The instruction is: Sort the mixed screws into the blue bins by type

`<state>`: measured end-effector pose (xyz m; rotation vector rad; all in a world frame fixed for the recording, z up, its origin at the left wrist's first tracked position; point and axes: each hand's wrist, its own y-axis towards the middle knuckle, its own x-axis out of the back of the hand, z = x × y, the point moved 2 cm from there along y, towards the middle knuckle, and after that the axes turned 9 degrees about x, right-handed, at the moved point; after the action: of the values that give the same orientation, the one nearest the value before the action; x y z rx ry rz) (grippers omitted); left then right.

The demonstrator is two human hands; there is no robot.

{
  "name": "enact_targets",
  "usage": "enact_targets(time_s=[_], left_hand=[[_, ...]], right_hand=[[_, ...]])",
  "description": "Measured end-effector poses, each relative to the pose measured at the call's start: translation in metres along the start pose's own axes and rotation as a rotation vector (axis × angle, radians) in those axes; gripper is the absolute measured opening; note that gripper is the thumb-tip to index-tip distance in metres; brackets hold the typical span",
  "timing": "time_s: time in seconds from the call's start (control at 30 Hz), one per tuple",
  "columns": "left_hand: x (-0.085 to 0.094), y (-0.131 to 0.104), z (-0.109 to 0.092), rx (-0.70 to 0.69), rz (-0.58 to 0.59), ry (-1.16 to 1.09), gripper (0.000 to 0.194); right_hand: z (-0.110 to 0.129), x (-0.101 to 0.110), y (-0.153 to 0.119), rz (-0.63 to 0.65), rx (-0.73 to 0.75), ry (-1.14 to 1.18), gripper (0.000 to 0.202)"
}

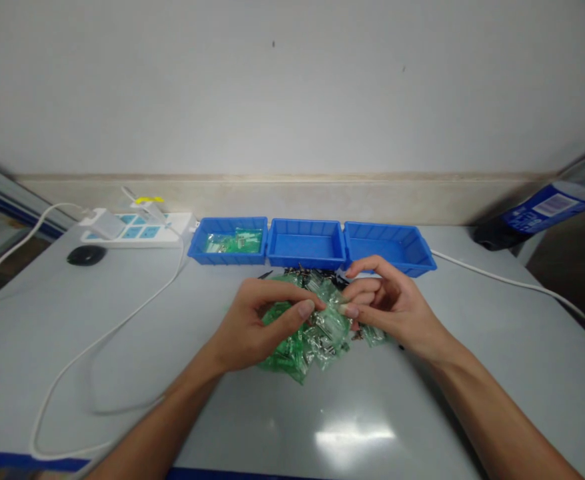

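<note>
Between my two hands is a small clear-green plastic bag [333, 321] with little metal parts showing through it. My left hand [267, 323] pinches its left side between thumb and forefinger. On the other side, my right hand [390, 303] grips the bag's edge with thumb and fingers bent. Beneath and around them lies a pile of green plastic bags [287, 353] and loose dark screw-like pieces [317, 272]; my hands hide part of it. Behind the pile stand three blue bins in a row. Several small green bags [237, 241] lie in the left bin [227, 259].
The middle bin [306, 253] and right bin [387, 248] stand beside it. At the back left are a white power strip [172, 230] and a black mouse [86, 255]. A white cable [117, 327] loops across the left side. A dark drink bottle [532, 213] leans at the right.
</note>
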<state>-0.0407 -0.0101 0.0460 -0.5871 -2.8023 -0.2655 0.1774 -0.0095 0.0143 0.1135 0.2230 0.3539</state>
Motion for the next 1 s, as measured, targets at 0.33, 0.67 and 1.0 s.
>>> enact_targets(time_s=[0.33,0.67,1.0], left_hand=[[0.024,0.009,0.027,-0.015,-0.529,-0.137,0.022],[0.036,0.015,0.04,0.009,-0.716,-0.036,0.033],[-0.01,0.003,0.019,-0.336,-0.398,0.467,0.017]], right_hand=[[0.002,0.01,0.005,-0.163,0.101,-0.171,0.025],[0.018,0.042,-0.003,0.047,0.047,-1.004,0.022],[0.0,0.073,-0.02,0.267,-0.038,-1.208,0.044]])
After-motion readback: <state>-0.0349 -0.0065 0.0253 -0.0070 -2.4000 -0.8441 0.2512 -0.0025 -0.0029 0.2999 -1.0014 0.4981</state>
